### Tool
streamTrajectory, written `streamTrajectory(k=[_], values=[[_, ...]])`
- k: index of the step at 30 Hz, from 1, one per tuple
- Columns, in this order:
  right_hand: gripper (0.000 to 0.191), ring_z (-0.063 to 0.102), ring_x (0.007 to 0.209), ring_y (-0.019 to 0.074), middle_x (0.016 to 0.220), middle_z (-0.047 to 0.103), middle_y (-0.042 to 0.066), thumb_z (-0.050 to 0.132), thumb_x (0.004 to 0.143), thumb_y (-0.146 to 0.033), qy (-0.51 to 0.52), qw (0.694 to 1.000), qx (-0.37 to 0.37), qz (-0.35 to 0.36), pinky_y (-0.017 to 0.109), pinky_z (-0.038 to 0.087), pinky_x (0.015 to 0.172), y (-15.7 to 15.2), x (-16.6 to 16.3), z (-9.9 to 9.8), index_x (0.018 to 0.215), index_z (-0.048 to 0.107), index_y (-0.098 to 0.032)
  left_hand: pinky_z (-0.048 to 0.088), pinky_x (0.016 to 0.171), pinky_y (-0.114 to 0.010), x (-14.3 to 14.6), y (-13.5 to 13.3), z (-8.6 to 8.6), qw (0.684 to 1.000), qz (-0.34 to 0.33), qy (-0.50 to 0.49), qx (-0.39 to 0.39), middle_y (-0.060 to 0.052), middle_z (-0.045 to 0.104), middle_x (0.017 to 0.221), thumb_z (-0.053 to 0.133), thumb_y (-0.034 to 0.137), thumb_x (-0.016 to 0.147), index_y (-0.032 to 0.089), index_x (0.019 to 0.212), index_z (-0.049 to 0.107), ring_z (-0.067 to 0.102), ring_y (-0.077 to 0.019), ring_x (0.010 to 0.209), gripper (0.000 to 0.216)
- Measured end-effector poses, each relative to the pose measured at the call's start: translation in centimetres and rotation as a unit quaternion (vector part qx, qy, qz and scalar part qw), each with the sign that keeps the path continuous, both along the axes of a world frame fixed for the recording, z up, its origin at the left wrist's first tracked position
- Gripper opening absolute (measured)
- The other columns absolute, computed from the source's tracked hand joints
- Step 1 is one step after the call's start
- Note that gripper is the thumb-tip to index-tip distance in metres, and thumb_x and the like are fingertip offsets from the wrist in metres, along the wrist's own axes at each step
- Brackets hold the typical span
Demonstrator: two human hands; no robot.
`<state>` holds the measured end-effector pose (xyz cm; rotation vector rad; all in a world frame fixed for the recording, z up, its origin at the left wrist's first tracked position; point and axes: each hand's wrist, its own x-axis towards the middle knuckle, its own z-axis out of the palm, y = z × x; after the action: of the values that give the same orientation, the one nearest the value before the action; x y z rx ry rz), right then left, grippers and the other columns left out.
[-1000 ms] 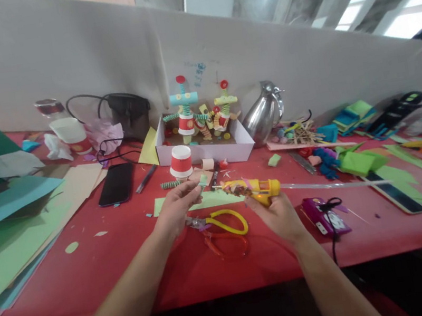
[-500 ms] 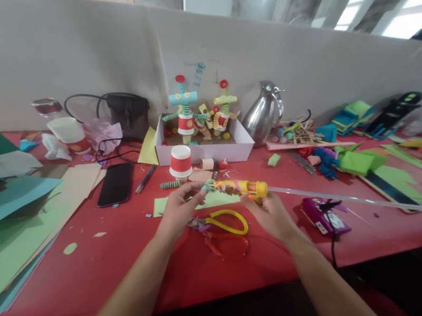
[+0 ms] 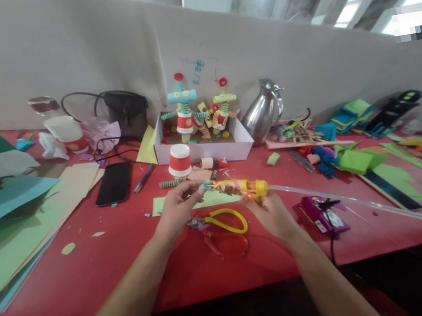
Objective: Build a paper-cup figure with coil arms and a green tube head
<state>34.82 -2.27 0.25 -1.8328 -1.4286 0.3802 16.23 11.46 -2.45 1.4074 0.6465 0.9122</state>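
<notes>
My right hand (image 3: 271, 215) is wrapped round a yellow hot glue gun (image 3: 256, 188), whose long clear glue stick (image 3: 345, 198) sticks out of the back to the right. The gun's nozzle points left, at or close to a small green paper piece (image 3: 206, 185) pinched in my left hand (image 3: 178, 206); whether they touch I cannot tell. Below lie scissors (image 3: 227, 222) with one yellow and one red handle. A light green paper strip (image 3: 217, 197) is flat on the table behind my hands. Nearby are a folded green paper spring (image 3: 169, 183) and a red-and-white paper cup (image 3: 179, 161) turned upside down.
A white box (image 3: 202, 151) with paper-cup figures (image 3: 184, 114) stands at the back, beside a steel jug (image 3: 265, 112). Left are a phone (image 3: 113, 184) and paper sheets (image 3: 26, 235). A purple device (image 3: 323, 215) with a black cable lies right, near green paper scraps (image 3: 359, 158).
Both hands hold nearly the same pose, with the glue gun still at the green paper piece. The far end of the glue stick has swung slightly down and right.
</notes>
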Motion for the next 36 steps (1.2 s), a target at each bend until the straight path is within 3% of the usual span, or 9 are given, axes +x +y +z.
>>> streamTrajectory(k=[26,31,36], values=[[0.047,0.029,0.051,0.0105,0.054,0.029,-0.006,0.050,0.089,-0.056,0.014,1.000,0.000,-0.007,0.026,0.024,0.049,0.06,-0.33,0.82,0.059,0.036,-0.022,0.048,0.069,-0.027,0.10,0.06,0.12,0.999,0.021,-0.021,-0.016,-0.001,0.067,0.082,0.076,0.030,0.073,0.021,0.095,0.074,0.060,-0.0123,0.069,0.023],[0.043,0.031,0.051,0.0109,0.054,0.034,-0.005,0.052,0.088,-0.054,0.026,0.999,0.007,-0.018,0.026,0.026,0.049,0.23,-0.32,0.77,0.061,0.041,-0.022,0.048,0.071,-0.028,0.04,0.08,-0.11,0.999,0.011,-0.030,-0.044,-0.002,0.068,0.081,0.077,0.030,0.073,0.020,0.094,0.075,0.060,-0.0127,0.070,0.024],[0.045,0.030,0.051,0.0106,0.054,0.033,-0.005,0.050,0.089,-0.053,0.036,0.999,0.020,-0.010,0.025,0.024,0.048,-0.44,-0.20,0.85,0.059,0.040,-0.022,0.048,0.071,-0.026,0.04,0.30,-0.34,0.988,0.013,-0.090,-0.128,0.001,0.067,0.078,0.082,0.029,0.068,0.020,0.091,0.075,0.060,-0.0103,0.067,0.025]])
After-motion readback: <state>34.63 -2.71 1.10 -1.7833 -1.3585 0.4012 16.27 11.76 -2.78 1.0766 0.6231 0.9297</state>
